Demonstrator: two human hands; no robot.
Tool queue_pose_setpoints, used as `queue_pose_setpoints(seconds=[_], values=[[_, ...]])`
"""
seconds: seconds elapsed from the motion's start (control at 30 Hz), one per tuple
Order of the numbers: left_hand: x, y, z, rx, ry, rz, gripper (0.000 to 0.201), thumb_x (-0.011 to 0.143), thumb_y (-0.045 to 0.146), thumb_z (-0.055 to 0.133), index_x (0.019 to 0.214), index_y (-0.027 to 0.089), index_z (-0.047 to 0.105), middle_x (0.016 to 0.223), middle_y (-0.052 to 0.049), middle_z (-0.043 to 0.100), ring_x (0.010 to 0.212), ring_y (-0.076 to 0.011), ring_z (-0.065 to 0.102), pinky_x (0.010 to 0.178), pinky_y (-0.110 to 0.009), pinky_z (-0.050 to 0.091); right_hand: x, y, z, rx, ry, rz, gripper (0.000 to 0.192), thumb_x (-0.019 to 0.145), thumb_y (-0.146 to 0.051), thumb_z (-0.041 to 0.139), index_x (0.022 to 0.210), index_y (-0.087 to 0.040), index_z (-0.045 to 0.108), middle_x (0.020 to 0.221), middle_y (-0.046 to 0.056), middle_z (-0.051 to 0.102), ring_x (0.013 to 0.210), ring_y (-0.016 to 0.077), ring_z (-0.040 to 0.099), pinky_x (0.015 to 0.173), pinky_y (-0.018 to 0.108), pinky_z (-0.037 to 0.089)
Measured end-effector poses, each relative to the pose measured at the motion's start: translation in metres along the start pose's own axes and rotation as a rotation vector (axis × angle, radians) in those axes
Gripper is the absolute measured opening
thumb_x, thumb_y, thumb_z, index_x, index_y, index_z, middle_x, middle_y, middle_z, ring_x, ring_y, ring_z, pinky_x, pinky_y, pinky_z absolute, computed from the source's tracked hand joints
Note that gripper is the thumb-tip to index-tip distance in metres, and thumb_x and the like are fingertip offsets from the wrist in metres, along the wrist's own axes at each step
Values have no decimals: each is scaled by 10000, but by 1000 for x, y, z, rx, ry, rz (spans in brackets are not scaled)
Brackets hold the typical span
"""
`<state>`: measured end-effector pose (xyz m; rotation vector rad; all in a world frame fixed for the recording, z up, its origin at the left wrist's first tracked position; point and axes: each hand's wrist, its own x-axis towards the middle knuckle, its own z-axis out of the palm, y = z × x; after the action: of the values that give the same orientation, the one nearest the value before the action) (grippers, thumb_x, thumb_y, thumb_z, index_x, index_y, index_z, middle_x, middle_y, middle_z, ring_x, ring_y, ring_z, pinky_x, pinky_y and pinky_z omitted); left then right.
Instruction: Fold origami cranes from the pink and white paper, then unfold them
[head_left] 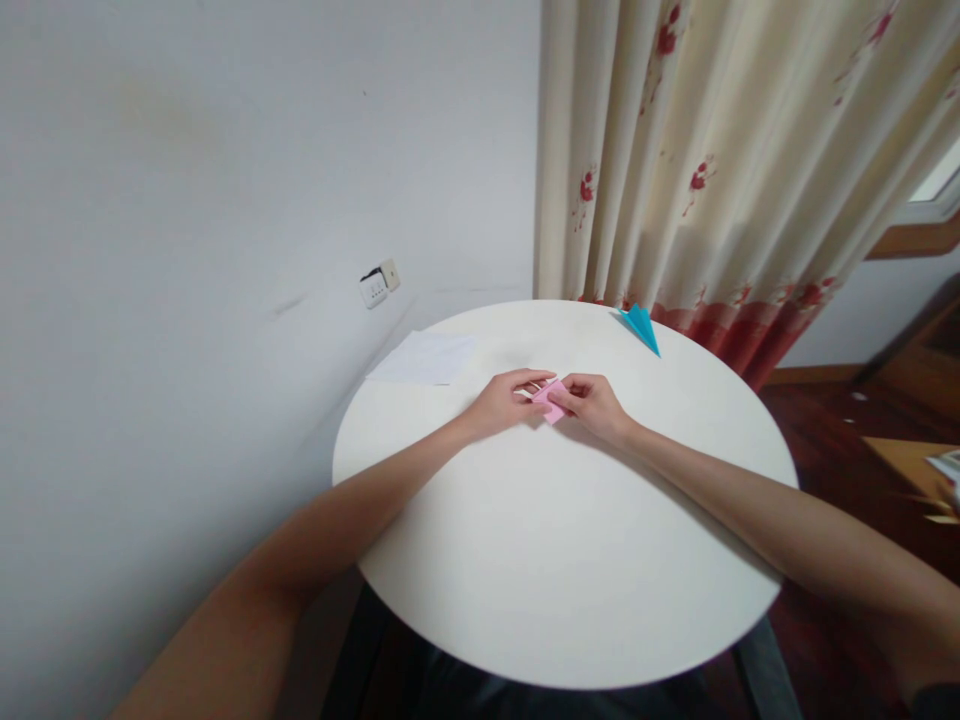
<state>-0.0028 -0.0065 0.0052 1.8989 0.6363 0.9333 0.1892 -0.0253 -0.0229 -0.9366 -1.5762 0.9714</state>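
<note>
Over the middle of the white round table (577, 560), a small piece of folded pink paper (552, 402) is between my two hands. My right hand (596, 405) pinches its right side, the thumb lying on top of the paper. From the other side, my left hand (501, 402) has its thumb on the lower left edge, with the fingers curled around behind. Some white shows between the left fingers and the paper; what it is I cannot make out. The paper's underside is hidden.
A blue folded paper plane (641, 328) lies at the table's far right edge. White sheets of paper (424, 358) rest at the far left. Behind the table are a wall with a socket (373, 288) and a flowered curtain (675, 180).
</note>
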Motion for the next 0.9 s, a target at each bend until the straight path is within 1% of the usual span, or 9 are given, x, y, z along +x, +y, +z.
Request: queue_pose_setpoints(seconds=[0.07,0.13,0.23,0.33,0.57,0.7,0.9], values=[[0,-2,2,-39,39,17,518,652,263,797,1132,151,634,1096,-108,656,953,-193,626,809,-307,526,2,-1,-1,29,57,9,381,724,-512,684,718,-133,640,579,-6,545,519,91,413,482,236,286],[1,-3,2,-60,74,24,446,653,272,796,1056,143,655,1035,-97,675,931,-192,636,822,-313,521,4,-1,-3,47,82,18,377,714,-508,695,728,-135,646,594,-2,556,517,91,415,478,237,288],[3,-3,1,-61,116,14,338,669,301,783,946,129,694,963,-94,703,897,-196,651,831,-320,512,4,1,-4,80,74,13,360,709,-494,709,731,-139,650,598,-2,558,511,88,413,472,237,285],[3,-3,0,-40,148,4,301,659,309,790,887,123,725,914,-97,724,853,-199,663,824,-319,506,3,3,-3,123,55,4,337,713,-474,716,725,-144,651,577,-12,544,499,84,401,467,235,275],[1,-4,0,-33,184,58,243,647,317,801,799,134,754,821,-88,733,743,-178,659,717,-281,503,-1,3,-2,123,42,24,358,720,-496,703,744,-141,672,576,-8,546,506,89,407,468,236,283],[1,-5,-1,-42,200,74,223,641,319,806,756,134,755,772,-81,729,698,-164,644,667,-264,491,-3,1,0,104,54,21,367,726,-502,691,755,-135,693,596,6,575,519,95,431,475,236,312],[1,-4,1,-1,215,69,234,695,357,763,768,134,752,737,-72,719,665,-149,626,633,-257,480,-5,-6,3,56,100,10,374,729,-505,685,773,-135,715,616,21,606,536,111,466,493,245,360]])
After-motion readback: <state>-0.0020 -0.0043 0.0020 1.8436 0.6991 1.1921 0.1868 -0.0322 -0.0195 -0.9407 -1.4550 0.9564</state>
